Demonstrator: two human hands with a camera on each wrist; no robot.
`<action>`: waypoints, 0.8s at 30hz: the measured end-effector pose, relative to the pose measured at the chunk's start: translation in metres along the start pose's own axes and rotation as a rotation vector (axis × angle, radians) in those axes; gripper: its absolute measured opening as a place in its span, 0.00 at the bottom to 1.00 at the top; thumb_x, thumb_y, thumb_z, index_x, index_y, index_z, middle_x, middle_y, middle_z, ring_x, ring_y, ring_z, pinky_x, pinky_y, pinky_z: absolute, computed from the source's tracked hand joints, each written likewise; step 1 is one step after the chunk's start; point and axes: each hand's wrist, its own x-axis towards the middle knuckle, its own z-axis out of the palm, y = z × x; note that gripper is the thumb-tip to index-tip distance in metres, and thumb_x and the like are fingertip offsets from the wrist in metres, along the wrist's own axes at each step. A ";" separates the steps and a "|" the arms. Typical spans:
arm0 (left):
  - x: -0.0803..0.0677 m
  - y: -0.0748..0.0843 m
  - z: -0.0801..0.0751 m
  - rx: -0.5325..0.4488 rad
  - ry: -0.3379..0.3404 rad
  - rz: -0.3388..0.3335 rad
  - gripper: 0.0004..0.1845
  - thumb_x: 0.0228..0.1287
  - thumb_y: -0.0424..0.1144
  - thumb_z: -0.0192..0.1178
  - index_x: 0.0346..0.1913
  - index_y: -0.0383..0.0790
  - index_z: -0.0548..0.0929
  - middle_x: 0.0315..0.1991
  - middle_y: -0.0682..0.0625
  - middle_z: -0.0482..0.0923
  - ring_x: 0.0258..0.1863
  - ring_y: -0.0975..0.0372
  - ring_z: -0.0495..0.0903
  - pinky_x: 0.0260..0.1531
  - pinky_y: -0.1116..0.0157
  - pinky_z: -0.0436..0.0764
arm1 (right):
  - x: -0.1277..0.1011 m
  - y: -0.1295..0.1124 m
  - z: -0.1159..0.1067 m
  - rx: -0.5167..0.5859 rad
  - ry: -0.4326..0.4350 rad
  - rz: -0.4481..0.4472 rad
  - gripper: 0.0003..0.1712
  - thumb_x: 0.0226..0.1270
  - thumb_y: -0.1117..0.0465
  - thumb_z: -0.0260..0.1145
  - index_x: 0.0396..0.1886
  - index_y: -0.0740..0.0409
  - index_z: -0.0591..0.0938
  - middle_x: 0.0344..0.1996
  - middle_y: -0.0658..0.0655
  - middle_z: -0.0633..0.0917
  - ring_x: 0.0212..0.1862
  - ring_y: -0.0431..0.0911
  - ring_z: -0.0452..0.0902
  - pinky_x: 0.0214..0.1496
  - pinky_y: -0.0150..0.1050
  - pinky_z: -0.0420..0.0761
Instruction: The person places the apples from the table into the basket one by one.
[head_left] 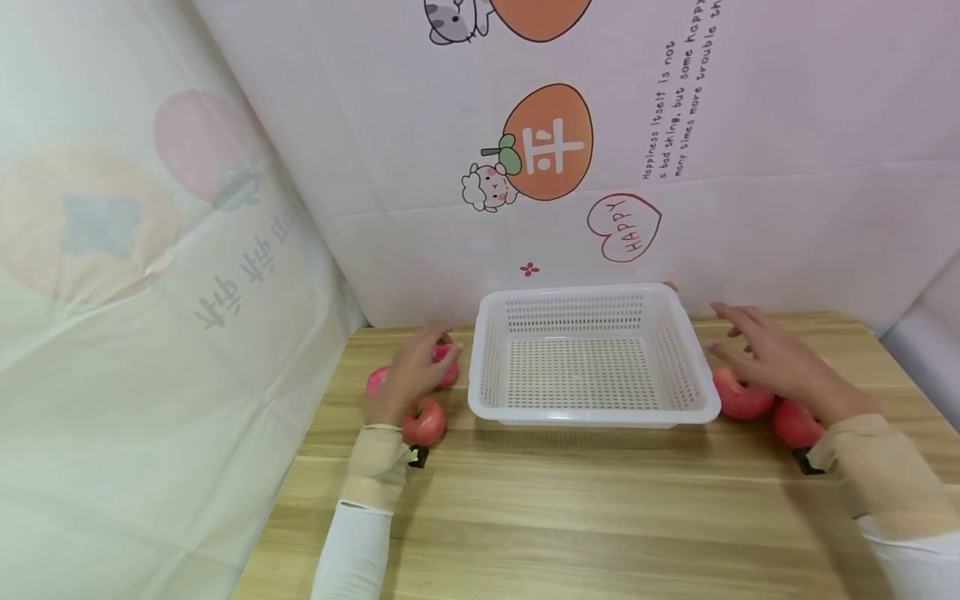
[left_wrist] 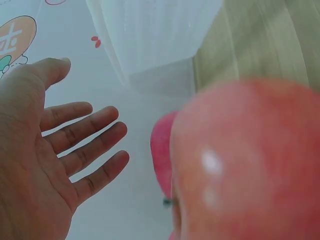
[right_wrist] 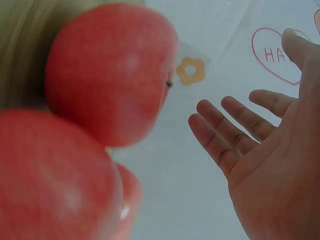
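Hovering with fingers spread and holding nothing, the left hand (head_left: 411, 371) hangs over a cluster of three red apples just left of the white basket (head_left: 592, 412). One apple (head_left: 424, 422) sits nearest the person, close to the wrist; a second (head_left: 448, 365) lies by the basket's left wall, partly under the fingers; a third (head_left: 377, 380) peeks out on the far side of the hand from the basket. The left wrist view shows the palm open and clear of the fruit.

The right hand (head_left: 772, 358) is likewise open, fingers straight and loosely apart, floating above the apples just right of the basket. One apple (head_left: 741, 397) rests almost against the basket's right rim, and another (head_left: 797, 423) lies beyond it, near the sleeve. The right wrist view hints at a third fruit, low and blurred.

Judging from this, the step in hand is the reach, with no apple gripped yet. A next move would call for each hand to lower, curl round the apple beneath it, lift above the rim and carry inward.

The basket stands empty at the middle of the wooden bench (head_left: 585, 517), its perforated walls raised above the fruit on both sides; those walls are the only obstacle. Behind the basket hangs a pale printed sheet (head_left: 547, 150) with orange fruit cartoons.
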 end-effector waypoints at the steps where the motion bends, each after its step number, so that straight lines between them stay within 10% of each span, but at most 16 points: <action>1: 0.001 0.001 0.002 -0.009 0.008 0.000 0.21 0.80 0.51 0.60 0.64 0.41 0.81 0.53 0.45 0.85 0.55 0.49 0.84 0.58 0.48 0.85 | 0.001 -0.002 0.002 0.007 -0.001 -0.002 0.48 0.81 0.39 0.60 0.87 0.57 0.54 0.75 0.71 0.65 0.61 0.70 0.77 0.53 0.73 0.82; 17: 0.010 0.013 0.033 -0.212 0.091 -0.050 0.21 0.78 0.44 0.61 0.64 0.32 0.82 0.49 0.42 0.86 0.48 0.52 0.88 0.50 0.55 0.90 | 0.016 -0.018 0.030 0.050 0.078 -0.032 0.47 0.80 0.44 0.63 0.83 0.68 0.57 0.63 0.71 0.75 0.49 0.61 0.82 0.42 0.48 0.82; 24: 0.011 0.018 0.046 -0.350 0.112 -0.102 0.23 0.78 0.42 0.61 0.65 0.29 0.79 0.48 0.39 0.87 0.46 0.50 0.90 0.48 0.54 0.91 | 0.023 -0.020 0.040 0.078 0.049 0.030 0.49 0.83 0.42 0.59 0.82 0.74 0.55 0.61 0.75 0.75 0.48 0.62 0.82 0.44 0.53 0.83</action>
